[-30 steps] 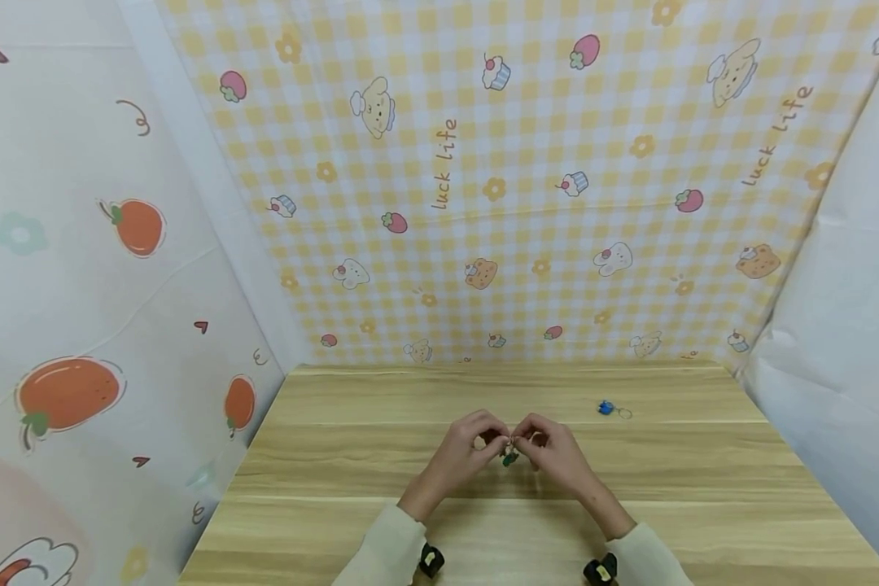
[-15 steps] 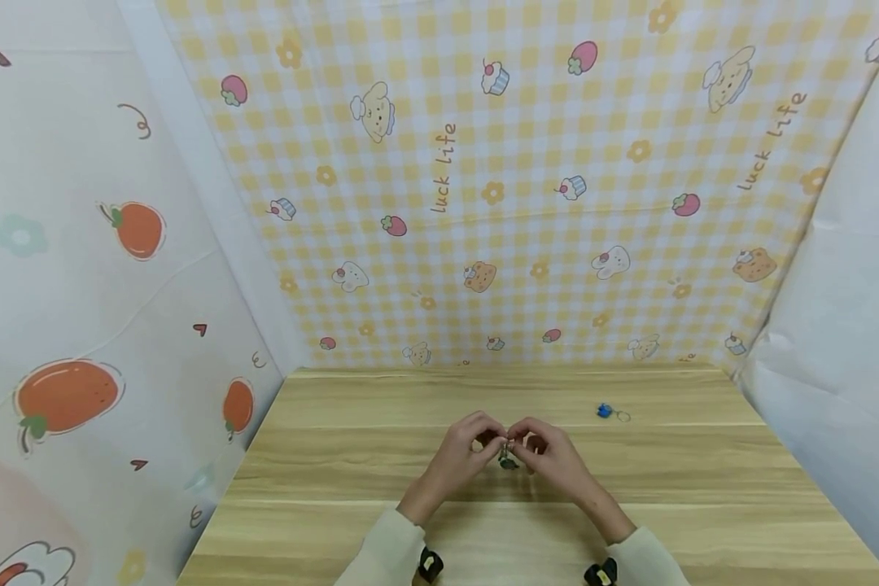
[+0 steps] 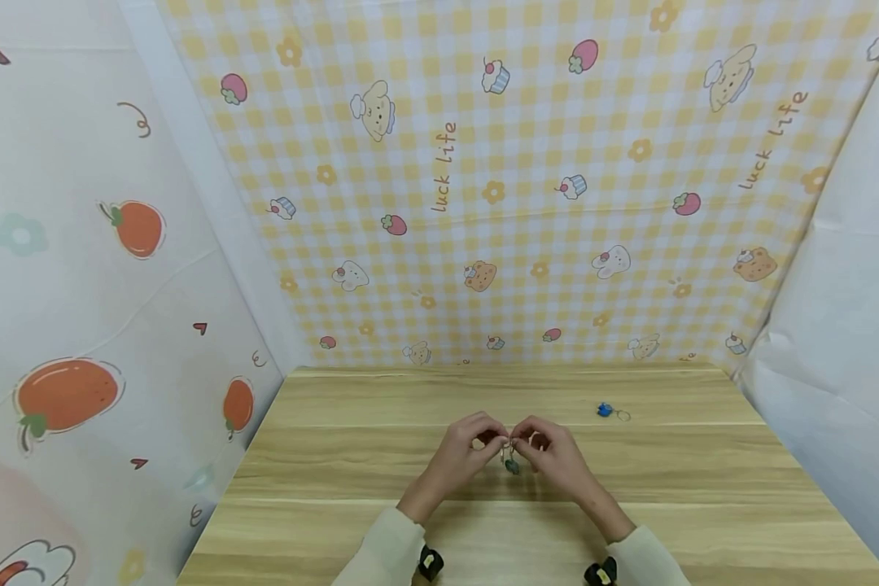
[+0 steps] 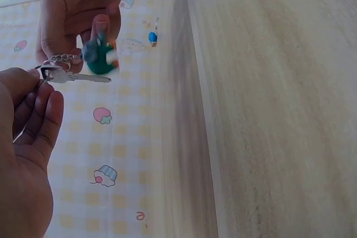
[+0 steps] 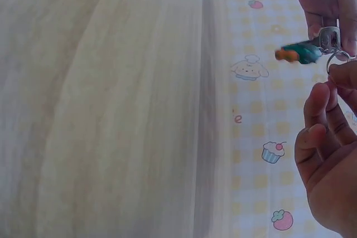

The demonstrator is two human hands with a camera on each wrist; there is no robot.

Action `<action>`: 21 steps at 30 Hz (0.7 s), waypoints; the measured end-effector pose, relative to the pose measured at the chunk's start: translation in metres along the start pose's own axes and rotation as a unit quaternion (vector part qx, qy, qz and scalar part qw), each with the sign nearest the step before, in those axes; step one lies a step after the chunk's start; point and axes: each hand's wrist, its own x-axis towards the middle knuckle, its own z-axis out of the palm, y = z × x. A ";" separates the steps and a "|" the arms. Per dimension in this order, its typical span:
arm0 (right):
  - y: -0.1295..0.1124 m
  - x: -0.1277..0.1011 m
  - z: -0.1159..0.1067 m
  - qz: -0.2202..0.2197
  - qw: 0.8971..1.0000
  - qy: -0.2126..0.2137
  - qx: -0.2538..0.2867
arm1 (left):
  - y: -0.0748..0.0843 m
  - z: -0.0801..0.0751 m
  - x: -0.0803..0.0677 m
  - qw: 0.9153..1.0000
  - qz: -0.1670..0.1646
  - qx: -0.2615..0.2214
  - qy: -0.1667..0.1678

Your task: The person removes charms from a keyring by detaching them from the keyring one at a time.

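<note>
Above the wooden table (image 3: 381,521), left hand (image 3: 460,453) pinches the key (image 4: 75,76) steady while right hand (image 3: 553,453) pinches its ring (image 4: 60,59), letting the green charm (image 4: 100,59) dangle.

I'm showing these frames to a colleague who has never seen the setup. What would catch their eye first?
Probably the two hands meeting over the middle of the wooden table: the left hand and right hand pinch a key ring with a silver key and a dangling green charm. Next, a small blue charm lying alone farther back on the right, before the yellow checked backdrop.
</note>
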 end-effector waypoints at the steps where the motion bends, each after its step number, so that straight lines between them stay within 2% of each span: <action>1: 0.000 0.000 0.000 0.008 1.000 0.002 0.001 | 0.000 0.000 0.000 1.000 0.000 -0.001 0.002; 7: -0.002 0.002 0.000 0.029 1.000 0.001 0.000 | 0.001 0.000 0.000 1.000 -0.012 -0.007 0.011; 12: -0.004 0.003 0.001 0.034 0.999 -0.007 0.008 | 0.001 0.000 -0.001 1.000 -0.007 -0.008 0.026; 17: -0.005 0.004 0.002 0.021 1.000 -0.018 0.008 | -0.001 0.001 -0.001 0.999 -0.014 -0.010 0.034; 21: -0.005 0.005 0.003 -0.013 1.000 -0.012 -0.008 | -0.001 0.001 0.000 0.999 -0.020 -0.008 0.036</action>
